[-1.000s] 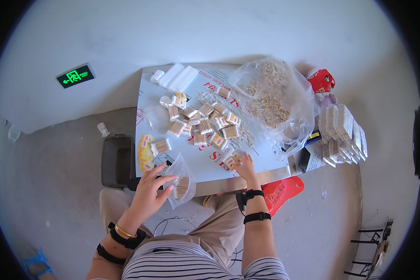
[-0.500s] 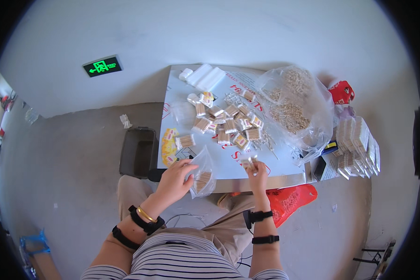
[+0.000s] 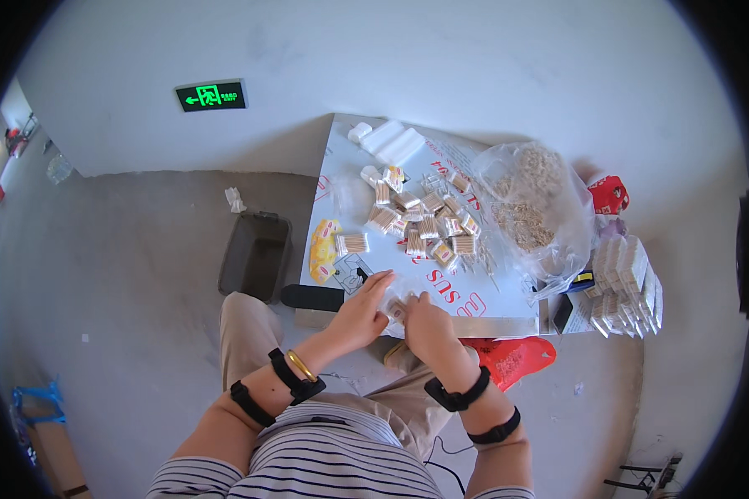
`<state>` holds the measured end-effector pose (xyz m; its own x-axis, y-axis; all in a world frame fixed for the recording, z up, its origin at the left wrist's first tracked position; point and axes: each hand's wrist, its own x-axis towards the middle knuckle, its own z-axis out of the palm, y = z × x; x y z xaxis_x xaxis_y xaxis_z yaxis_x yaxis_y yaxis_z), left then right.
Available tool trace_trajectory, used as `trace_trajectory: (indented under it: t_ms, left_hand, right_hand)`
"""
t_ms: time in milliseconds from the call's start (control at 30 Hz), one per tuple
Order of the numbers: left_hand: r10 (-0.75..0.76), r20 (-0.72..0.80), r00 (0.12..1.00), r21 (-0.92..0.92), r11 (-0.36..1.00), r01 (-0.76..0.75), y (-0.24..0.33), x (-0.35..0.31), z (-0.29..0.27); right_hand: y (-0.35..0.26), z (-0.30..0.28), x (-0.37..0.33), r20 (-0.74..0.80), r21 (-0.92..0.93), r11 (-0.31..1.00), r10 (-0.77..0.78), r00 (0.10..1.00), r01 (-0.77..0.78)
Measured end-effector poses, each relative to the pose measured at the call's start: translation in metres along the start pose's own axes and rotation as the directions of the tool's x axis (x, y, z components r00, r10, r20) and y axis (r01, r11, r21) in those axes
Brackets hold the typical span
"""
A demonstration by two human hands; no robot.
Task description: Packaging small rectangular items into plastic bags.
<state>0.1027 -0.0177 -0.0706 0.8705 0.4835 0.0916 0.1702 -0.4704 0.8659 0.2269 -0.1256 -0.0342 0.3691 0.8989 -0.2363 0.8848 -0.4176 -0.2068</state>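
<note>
At the table's near edge, my left hand (image 3: 361, 318) grips a clear plastic bag (image 3: 398, 287) by its side, fingers stretched along it. My right hand (image 3: 429, 329) is closed at the bag's mouth, pinching a small pack of sticks (image 3: 398, 310) that look like cotton swabs. The hands almost meet, and my right fingers partly hide the pack. Beyond them lie several similar packs (image 3: 429, 226) in a loose heap, with a single pack (image 3: 353, 243) apart on the left. Yellow printed cards (image 3: 324, 249) lie near the table's left edge.
A large clear bag of loose sticks (image 3: 528, 224) stands at the table's right, beside stacked filled packs (image 3: 628, 283). White plastic rolls (image 3: 395, 143) lie at the back. A grey bin (image 3: 256, 258) is on the floor left; a red bag (image 3: 516, 359) lies below the table.
My right hand has moved left with its small pack, up to the clear bag in my left hand. The bag has come up nearer the table edge, and the view has shifted slightly.
</note>
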Motion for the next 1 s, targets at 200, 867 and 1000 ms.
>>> trace_trajectory:
  t_ms: [200, 867, 1000]
  left_hand:
    - [-0.049, 0.087, 0.995, -0.118, 0.991, 0.059, 0.010, -0.006, 0.002]
    - [0.128, 0.045, 0.991, -0.031, 0.991, -0.127, -0.026, -0.008, -0.013]
    - [0.105, 0.034, 0.994, -0.029, 0.994, -0.104, -0.029, -0.008, -0.015]
  right_hand:
    - [0.017, 0.044, 0.073, 0.523, -0.062, 0.967, -0.179, 0.833, 0.246]
    - [-0.023, 0.071, 0.098, 0.382, -0.145, 0.986, -0.023, 0.924, 0.085]
    - [-0.024, 0.074, 0.101, 0.334, -0.145, 0.989, 0.012, 0.942, 0.039]
